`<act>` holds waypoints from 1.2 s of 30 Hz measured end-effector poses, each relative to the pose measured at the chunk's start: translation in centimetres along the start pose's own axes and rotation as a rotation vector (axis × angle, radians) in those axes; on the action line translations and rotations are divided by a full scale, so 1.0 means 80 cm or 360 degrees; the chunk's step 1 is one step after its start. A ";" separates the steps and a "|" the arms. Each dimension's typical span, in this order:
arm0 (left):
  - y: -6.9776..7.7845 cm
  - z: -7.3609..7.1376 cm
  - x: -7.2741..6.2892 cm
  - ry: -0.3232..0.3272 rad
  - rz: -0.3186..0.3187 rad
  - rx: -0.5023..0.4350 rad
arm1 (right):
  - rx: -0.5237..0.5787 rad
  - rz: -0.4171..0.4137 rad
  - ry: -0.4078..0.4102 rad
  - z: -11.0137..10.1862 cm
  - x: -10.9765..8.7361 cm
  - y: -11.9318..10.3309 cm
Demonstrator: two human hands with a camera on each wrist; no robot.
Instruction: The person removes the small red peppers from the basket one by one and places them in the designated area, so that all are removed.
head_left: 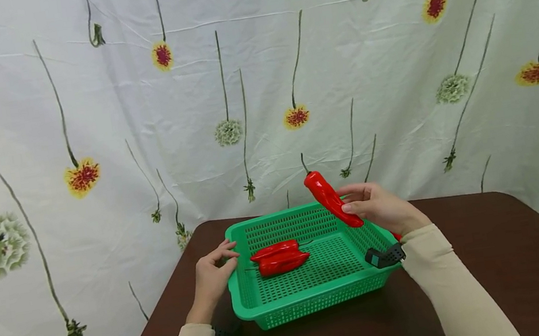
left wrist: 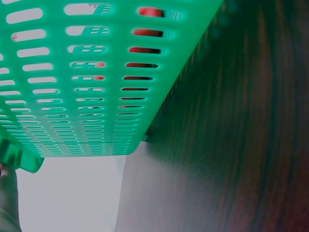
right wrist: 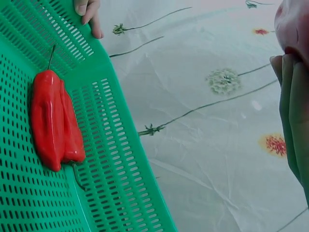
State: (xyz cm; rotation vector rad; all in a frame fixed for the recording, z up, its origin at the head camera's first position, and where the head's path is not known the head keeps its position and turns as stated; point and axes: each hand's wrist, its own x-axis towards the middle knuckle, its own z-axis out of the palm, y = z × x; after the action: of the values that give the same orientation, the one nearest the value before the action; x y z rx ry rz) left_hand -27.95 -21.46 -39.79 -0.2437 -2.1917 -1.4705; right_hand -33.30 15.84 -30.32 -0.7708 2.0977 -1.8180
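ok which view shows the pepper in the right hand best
The head view: the red pepper shows nearly whole, stem included, in the right hand. The right wrist view catches only a cropped part at its upper right; the left wrist view shows red through slots in the green basket, none clearly that pepper.

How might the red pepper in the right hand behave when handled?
The held pepper seems fairly stiff: pinched toward its lower end by the right hand, its upper part doesn't droop. Its glossy skin may be slippery, and its long, rounded body could roll.
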 end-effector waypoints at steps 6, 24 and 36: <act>0.006 0.003 -0.001 -0.0013 -0.0003 0.0007 | -0.0007 -0.0012 0.0078 -0.015 -0.023 0.013; -0.052 0.009 0.016 -0.0005 0.0030 0.0015 | 0.0239 -0.0148 0.0225 -0.045 -0.072 0.020; -0.051 0.007 0.014 -0.0001 0.0007 0.0033 | 0.0222 -0.0082 0.0359 -0.059 -0.078 0.029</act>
State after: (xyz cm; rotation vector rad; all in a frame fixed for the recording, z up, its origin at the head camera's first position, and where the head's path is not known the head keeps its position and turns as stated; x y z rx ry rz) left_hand -30.75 -22.73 -42.79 -0.2420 -2.2047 -1.4448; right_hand -31.09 23.33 -32.58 -0.6154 2.0698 -2.1418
